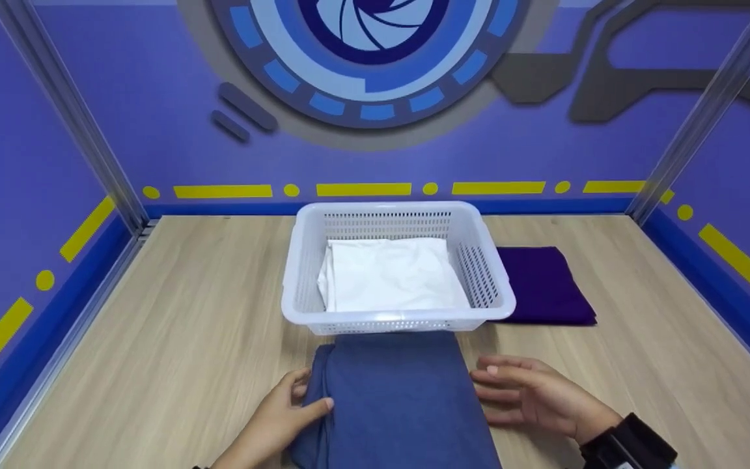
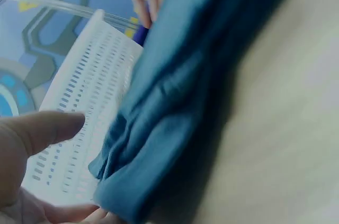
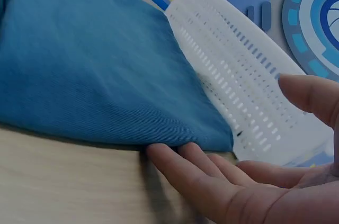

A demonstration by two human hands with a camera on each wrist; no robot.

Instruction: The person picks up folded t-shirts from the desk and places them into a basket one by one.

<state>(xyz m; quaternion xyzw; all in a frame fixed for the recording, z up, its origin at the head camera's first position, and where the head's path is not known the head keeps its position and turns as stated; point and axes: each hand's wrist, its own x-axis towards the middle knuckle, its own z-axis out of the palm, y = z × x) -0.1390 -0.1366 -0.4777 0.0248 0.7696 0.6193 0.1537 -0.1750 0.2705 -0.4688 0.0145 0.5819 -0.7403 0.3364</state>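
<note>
Just in front of the white perforated basket (image 1: 398, 273), one folded blue cloth (image 1: 401, 400) lies on the wooden table (image 1: 173, 326), bare wood either side. One white cloth (image 1: 388, 273) fills the basket; one purple cloth (image 1: 544, 284) lies right of it. The left hand (image 1: 277, 420) pinches the blue cloth's left edge; the right hand (image 1: 531, 394), fingers straight, touches its right edge.

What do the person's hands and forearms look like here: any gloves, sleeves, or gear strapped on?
Both hands are bare, with no gloves or rings to be seen. The right hand has a black band or device strapped round its wrist, with a light edge at the frame's corner. The left hand shows no sleeve; its wrist is cut off by the frame's bottom edge, so any strap there cannot be seen. Fingernails are short and unpainted.
</note>
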